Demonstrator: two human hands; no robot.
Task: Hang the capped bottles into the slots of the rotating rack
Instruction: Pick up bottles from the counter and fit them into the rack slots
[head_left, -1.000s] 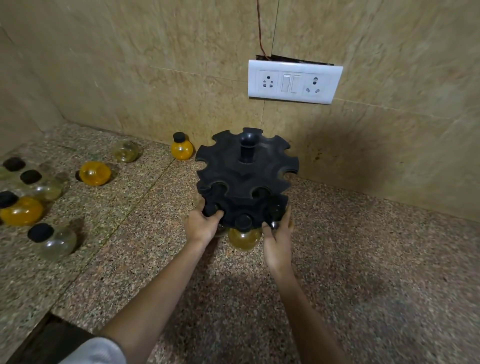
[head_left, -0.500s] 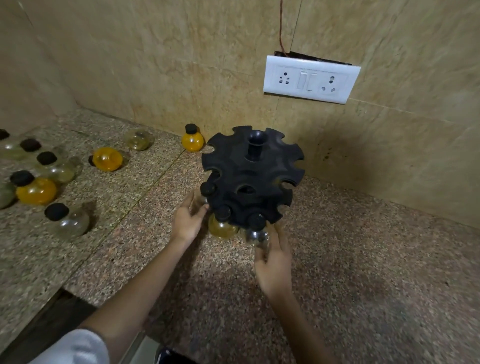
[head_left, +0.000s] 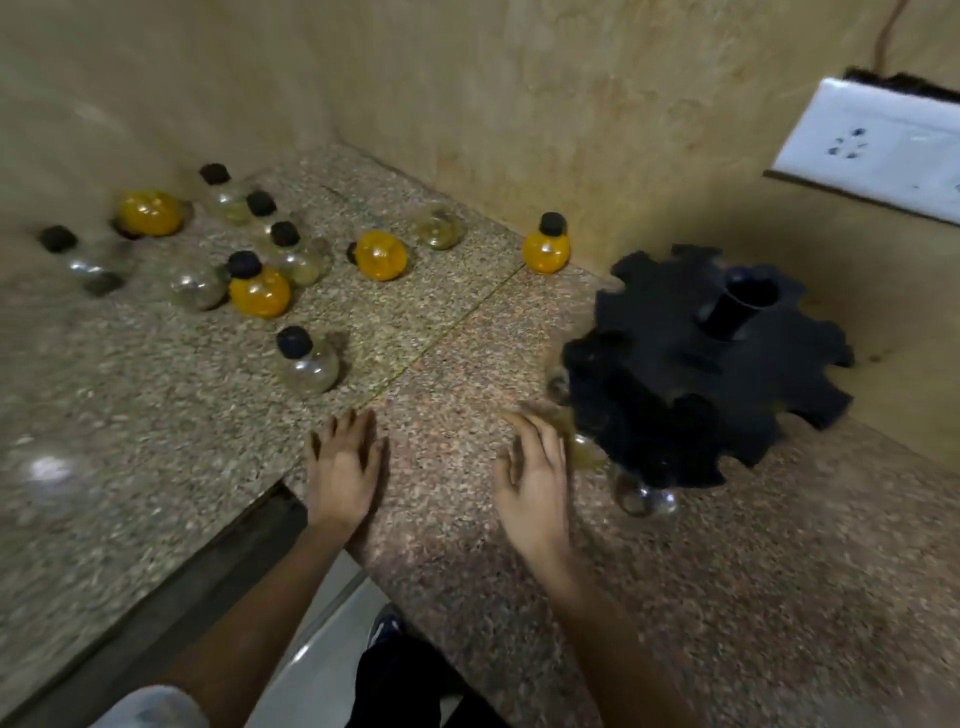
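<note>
Hands: drawn back off the black notched plastic rack (head_left: 691, 374) since a moment ago; left hand (head_left: 345, 467) flat, right hand (head_left: 535, 483) spread, both empty.
Rack: just right of the right hand, on the speckled granite desk (head_left: 467, 338).
Hung: clear round bottle (head_left: 644, 499) under its near rim.
Loose: black-capped round bottles (head_left: 306, 364), orange and clear, ahead-left of the left hand.

Your left hand (head_left: 345, 467) has open counter (head_left: 457, 353) ahead as far as the nearest clear bottle (head_left: 306, 364). Beyond it, bottles (head_left: 260, 291) crowd the far-left corner. Your right hand (head_left: 535, 483) is just beside the rack (head_left: 701, 374), which blocks the right; the wall (head_left: 519, 104) closes the back.
</note>
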